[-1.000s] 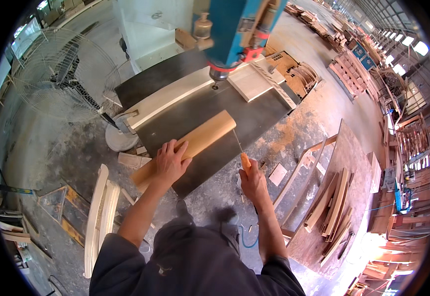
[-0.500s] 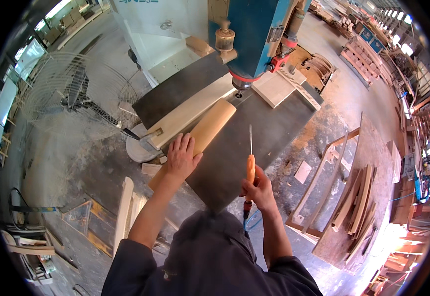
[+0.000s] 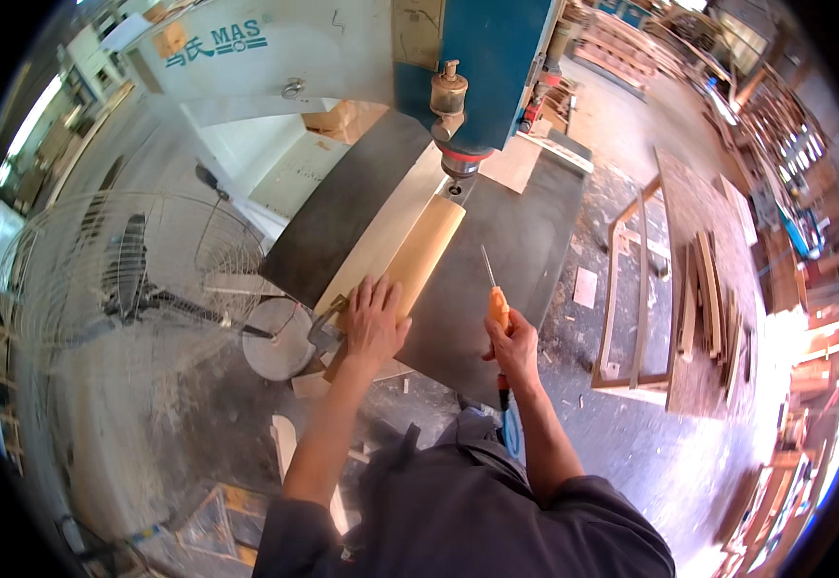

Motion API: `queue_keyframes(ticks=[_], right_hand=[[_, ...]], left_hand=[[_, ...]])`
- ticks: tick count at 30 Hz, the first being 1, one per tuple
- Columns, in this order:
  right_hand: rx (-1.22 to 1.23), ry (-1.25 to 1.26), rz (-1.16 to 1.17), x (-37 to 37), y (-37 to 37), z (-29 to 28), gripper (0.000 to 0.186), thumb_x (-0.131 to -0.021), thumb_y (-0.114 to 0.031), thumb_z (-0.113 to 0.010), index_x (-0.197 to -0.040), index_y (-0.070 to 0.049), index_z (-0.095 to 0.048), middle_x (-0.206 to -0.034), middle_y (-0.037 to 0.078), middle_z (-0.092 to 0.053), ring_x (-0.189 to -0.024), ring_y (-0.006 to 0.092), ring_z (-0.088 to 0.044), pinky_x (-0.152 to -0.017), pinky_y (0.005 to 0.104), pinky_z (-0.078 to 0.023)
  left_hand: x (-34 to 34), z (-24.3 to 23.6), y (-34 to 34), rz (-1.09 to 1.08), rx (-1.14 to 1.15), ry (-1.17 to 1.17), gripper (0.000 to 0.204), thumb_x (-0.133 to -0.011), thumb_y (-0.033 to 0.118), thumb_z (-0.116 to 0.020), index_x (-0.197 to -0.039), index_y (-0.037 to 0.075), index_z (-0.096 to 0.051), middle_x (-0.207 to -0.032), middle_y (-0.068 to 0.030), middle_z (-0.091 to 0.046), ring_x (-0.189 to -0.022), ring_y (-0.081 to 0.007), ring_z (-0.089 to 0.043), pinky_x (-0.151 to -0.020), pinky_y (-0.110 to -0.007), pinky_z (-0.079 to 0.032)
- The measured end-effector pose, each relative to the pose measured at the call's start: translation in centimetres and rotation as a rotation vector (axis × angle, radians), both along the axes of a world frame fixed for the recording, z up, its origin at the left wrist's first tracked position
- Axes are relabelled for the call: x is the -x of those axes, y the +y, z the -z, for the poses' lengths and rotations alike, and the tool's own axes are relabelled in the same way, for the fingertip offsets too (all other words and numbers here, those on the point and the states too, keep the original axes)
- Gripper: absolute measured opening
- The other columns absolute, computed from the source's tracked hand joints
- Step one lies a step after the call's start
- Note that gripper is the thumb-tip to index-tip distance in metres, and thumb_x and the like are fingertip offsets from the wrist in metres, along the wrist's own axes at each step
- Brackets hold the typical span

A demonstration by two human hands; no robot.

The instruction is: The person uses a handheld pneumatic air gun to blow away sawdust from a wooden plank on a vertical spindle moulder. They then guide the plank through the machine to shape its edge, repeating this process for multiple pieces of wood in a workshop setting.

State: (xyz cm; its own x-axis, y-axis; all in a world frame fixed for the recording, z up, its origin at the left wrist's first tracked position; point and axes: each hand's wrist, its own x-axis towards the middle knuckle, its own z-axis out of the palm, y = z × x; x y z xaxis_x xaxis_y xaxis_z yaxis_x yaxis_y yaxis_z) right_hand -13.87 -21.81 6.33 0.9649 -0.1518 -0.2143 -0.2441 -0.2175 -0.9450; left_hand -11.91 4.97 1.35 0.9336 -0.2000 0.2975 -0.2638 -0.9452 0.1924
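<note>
Head view: nearest my station, a blue hose hangs beneath my right hand, whose fingers are curled tight around an orange air gun, its thin metal nozzle tilted over the dark table. I have the left hand resting on a rounded, light-brown wooden piece, fingers extended and slightly spread. The piece lies lengthwise beside a pale wooden fence, its far end near the drill chuck. Beyond, I see the blue machine head.
</note>
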Motion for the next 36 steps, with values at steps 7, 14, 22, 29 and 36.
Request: queue_keyframes(ticks=[7,14,22,29,36], right_hand=[[0.623,-0.521,0.076,-0.8,2.8,2.2,0.031,-0.095,-0.022,-0.068,-0.112,0.004,-0.066,-0.082,0.019,-0.072,-0.061,0.0291,-0.071,-0.063,0.043,-0.057],[-0.506,0.01,-0.022,-3.7,9.5,2.2,0.034,-0.098,-0.012,-0.061,-0.128,0.003,-0.056,-0.092,0.018,-0.072,-0.08,0.026,-0.076,-0.067,0.0394,-0.064],[-0.142,0.006,0.194,-6.0,14.2,3.3,0.019,-0.091,-0.007,-0.06,-0.103,0.007,-0.063,-0.075,0.013,-0.07,-0.073,0.0237,-0.075,-0.065,0.0354,-0.062],[-0.455,0.06,0.296,-7.8,16.0,3.7,0.013,-0.09,-0.007,-0.062,-0.086,0.005,-0.065,-0.073,0.011,-0.068,-0.063,0.0196,-0.067,-0.06,0.0349,-0.059],[-0.353,0.14,0.295,-8.8,14.9,4.8,0.02,-0.089,-0.014,-0.065,-0.086,0.006,-0.066,-0.074,0.011,-0.069,-0.061,0.019,-0.069,-0.058,0.0326,-0.058]], left_hand=[[6.5,-1.6,6.2,0.349,-0.048,0.227,0.102,-0.069,0.05,-0.089,-0.157,0.017,-0.048,-0.167,-0.0201,-0.033,-0.157,-0.0399,-0.025,-0.128,-0.061,-0.016],[8.1,-3.5,8.6,0.471,-0.104,0.358,0.103,-0.064,0.044,-0.091,-0.155,0.019,-0.05,-0.17,-0.0188,-0.028,-0.16,-0.0389,-0.019,-0.129,-0.061,-0.014],[7.9,1.2,9.6,0.484,-0.002,0.071,0.057,-0.091,0.017,-0.064,-0.149,0.015,-0.058,-0.16,-0.0198,-0.045,-0.152,-0.0423,-0.039,-0.121,-0.06,-0.034],[7.7,0.6,9.9,0.497,0.019,0.079,0.06,-0.085,0.016,-0.067,-0.144,0.013,-0.062,-0.159,-0.017,-0.048,-0.151,-0.04,-0.041,-0.122,-0.058,-0.034],[7.5,0.5,9.8,0.491,0.096,0.077,0.067,-0.079,0.011,-0.067,-0.146,0.013,-0.061,-0.158,-0.0146,-0.05,-0.15,-0.0372,-0.042,-0.122,-0.058,-0.032]])
